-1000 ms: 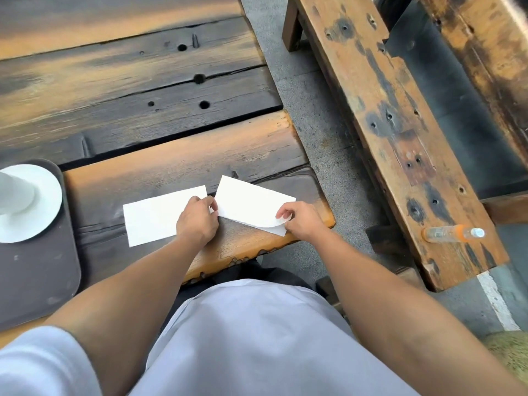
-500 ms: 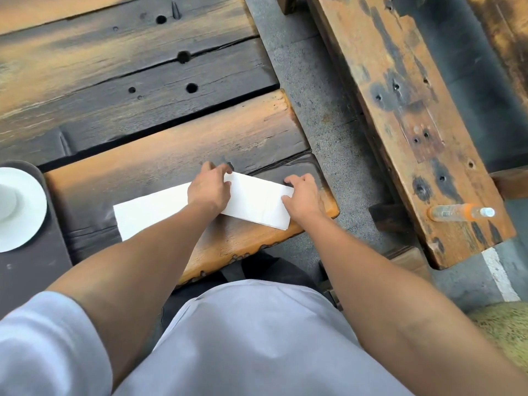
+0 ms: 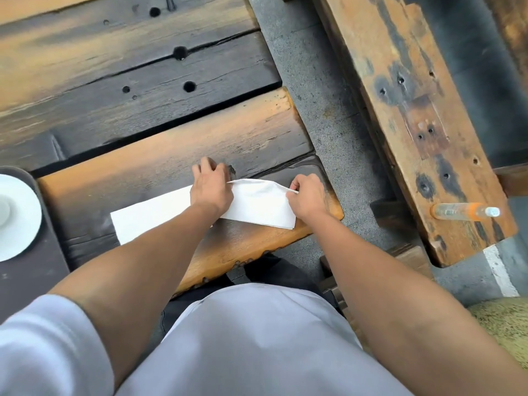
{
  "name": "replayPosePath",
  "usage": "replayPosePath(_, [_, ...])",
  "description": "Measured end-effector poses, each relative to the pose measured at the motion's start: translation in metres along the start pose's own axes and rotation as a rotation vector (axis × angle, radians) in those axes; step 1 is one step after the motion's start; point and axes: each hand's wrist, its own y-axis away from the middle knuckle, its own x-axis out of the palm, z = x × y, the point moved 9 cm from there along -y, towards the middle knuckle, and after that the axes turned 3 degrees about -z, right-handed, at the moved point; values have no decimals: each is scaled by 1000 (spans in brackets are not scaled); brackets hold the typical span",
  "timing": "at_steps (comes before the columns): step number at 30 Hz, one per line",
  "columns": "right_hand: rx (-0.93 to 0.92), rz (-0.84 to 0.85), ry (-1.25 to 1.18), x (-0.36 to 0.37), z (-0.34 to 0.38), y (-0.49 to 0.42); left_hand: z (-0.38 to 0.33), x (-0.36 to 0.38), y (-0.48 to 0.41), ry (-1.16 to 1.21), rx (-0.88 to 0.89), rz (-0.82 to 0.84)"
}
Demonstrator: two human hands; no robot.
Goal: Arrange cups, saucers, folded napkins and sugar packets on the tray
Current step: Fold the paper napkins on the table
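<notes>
Folded napkin: we are noting a white paper napkin (image 3: 257,204), a long rectangle doubled over, lying on the near right corner of the table. Its far edge is rising in a soft arch and its near edge is lying flat on the wood.
Left hand: the left hand (image 3: 211,190) is pinching the left end of that raised edge, fingers curling down to the plank.
Right hand: the right hand (image 3: 308,198) is pinching the right end between thumb and forefinger, the other fingers curling in.
Flat napkin: a smooth white sheet (image 3: 154,215) is lying just to the left, its right end running under the left forearm. We cannot tell whether the two are touching.
Tray: a dark matte tray (image 3: 34,275) with a rounded corner is sitting at the left, well apart from the folded napkin.
Saucer: a round white saucer (image 3: 25,221) is resting on the tray, with a sliver of a white cup (image 3: 4,207) on it.
Table: we are looking at heavy weathered planks (image 3: 171,110), orange-brown shading to charred black, cracked and bored with holes.
Bench: a plank bench (image 3: 400,110) of similar wood is standing to the right across speckled grey pavement (image 3: 314,67), and a clear bottle (image 3: 463,212) with orange banding is lying on its near end.
Change: half a second ago both hands were pressing flat on the folded napkin. Now they are lifting its far edge.
</notes>
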Motion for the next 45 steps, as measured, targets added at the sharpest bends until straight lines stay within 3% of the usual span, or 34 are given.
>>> replayPosePath(5, [108,29,-276,-10,-4,-1,17,-7,3,283,-68,33])
replayPosePath(11, [199,62,-630,-15,20,1,58,-13,16,804,-354,-13])
replayPosePath(16, [165,180,-655,3,64,12,101,-27,42,1039,-504,-145])
replayPosePath(28, [116,355,-529,86,125,52,221,-30,117,994,-707,-315])
replayPosePath(45, [112,292,-373,107,161,43,257,-52,99,858,-779,-299])
